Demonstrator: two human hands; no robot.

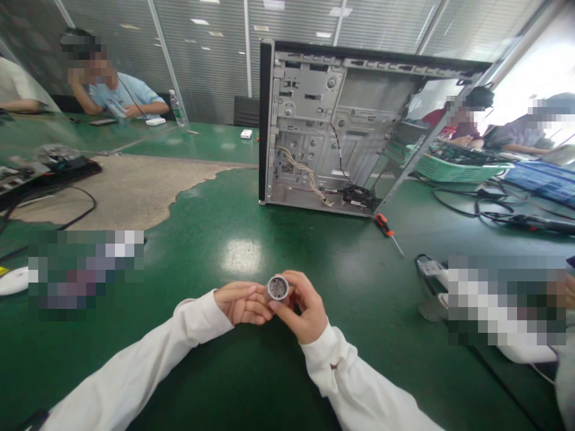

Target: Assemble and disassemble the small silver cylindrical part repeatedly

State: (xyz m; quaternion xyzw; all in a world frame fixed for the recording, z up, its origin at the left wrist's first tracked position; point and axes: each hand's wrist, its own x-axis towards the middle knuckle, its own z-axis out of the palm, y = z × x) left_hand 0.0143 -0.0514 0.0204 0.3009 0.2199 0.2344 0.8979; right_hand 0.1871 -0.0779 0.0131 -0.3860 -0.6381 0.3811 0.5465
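Left sleeve [135, 368]: white, nearest the camera, rising from the lower left corner to the wrist.
Bottle [178, 109]: clear, upright at the far left of the green table [202, 233].
Left hand [246, 304]: fingers loosely bent, thumb laid along the top, tips at the near-left side of the metal cylinder [277, 288]; whether they press on it cannot be told.
Cylinder position: between the two hands, centred before the wearer, round face tilted up toward the camera; fine parts show inside the rim, too small to identify.
Cylinder handling: probably light and stiff; the smooth wall may slip in dry fingers, and the parts inside may be fragile.
Cylinder hold: best taken by the outer wall, thumb opposite fingers, with fingertips kept out of the face.
Right hand [309, 306]: curled around the right side of the cylinder, thumb at the lower rim, pinching it against the fingers.
Computer case [359, 99]: upright beyond the hands, side open, with loose cables [302, 167] and a black fan [358, 194] inside.
Screwdriver [386, 227]: orange and black handle beside the lower right corner of the case, shaft pointing toward the wearer's right.
Green basket [476, 172]: farther right, filled with dark cables.
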